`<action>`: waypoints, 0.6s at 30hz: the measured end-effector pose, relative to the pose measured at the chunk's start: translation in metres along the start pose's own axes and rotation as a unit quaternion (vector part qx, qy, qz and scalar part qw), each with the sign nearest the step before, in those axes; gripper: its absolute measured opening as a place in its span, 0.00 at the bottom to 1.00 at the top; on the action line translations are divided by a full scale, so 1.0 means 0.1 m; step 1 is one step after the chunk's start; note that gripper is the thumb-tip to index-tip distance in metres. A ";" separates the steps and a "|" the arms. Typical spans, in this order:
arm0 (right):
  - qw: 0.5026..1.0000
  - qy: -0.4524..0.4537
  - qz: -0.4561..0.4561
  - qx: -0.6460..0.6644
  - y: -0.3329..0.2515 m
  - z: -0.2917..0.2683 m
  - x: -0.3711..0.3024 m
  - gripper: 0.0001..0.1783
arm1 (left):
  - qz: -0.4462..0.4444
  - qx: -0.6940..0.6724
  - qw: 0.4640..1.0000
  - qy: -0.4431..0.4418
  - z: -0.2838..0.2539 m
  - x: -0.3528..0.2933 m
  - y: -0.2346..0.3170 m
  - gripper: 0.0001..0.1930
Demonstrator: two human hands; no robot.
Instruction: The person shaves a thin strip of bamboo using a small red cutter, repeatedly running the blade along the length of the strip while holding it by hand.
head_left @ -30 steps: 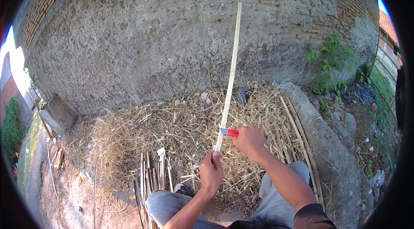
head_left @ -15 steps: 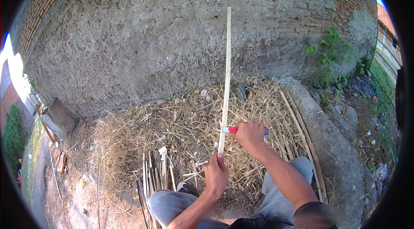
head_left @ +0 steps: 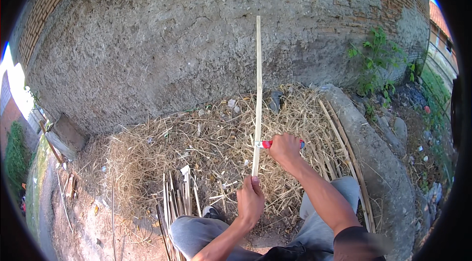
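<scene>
Over straw (head_left: 132, 157), our left hand (head_left: 250, 201) pinched a pale strip (head_left: 258, 74), our right hand (head_left: 285, 151) (clenched) gripped a red-handled knife (head_left: 267, 144).

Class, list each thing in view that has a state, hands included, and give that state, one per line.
Long pale wooden strip, near end gripped, far end free
Red-handled knife, blade exposed, across the strip
Left hand, closed around the strip
Right hand, closed around the knife
Tan dry straw-like pieces, scattered loose
Leafy green plant, standing upright

Bright daylight, glare far left, curved edges, right sleeve (head_left: 358, 243) blurred.
</scene>
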State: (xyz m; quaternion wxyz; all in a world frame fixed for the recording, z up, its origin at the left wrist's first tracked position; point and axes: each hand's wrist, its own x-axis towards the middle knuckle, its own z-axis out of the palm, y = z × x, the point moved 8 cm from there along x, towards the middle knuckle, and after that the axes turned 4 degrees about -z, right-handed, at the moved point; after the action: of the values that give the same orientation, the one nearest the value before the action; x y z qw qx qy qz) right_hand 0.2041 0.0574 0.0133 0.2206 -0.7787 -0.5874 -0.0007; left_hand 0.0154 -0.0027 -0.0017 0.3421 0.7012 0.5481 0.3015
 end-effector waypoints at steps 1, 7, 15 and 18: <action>1.000 -0.012 0.005 -0.008 0.01 0.02 0.00 0.10 | -0.006 0.006 1.000 -0.002 -0.01 0.00 0.00 0.15; 0.999 -0.030 0.010 0.004 -0.01 0.04 -0.01 0.10 | 0.024 0.009 1.000 0.017 0.02 -0.04 -0.05 0.16; 0.997 0.032 0.073 0.005 0.44 -0.22 0.28 0.09 | -0.006 0.031 0.997 -0.071 0.10 -0.28 -0.11 0.14; 0.997 0.030 0.077 -0.001 0.44 -0.16 0.27 0.08 | -0.003 0.023 0.997 -0.075 0.10 -0.31 -0.11 0.14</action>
State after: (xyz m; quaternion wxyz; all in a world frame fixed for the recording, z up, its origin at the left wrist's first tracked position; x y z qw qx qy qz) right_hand 0.2569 0.0668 0.0196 0.2370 -0.8213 -0.5189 -0.0079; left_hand 0.0103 -0.0326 -0.0183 0.3668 0.7278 0.5300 0.2342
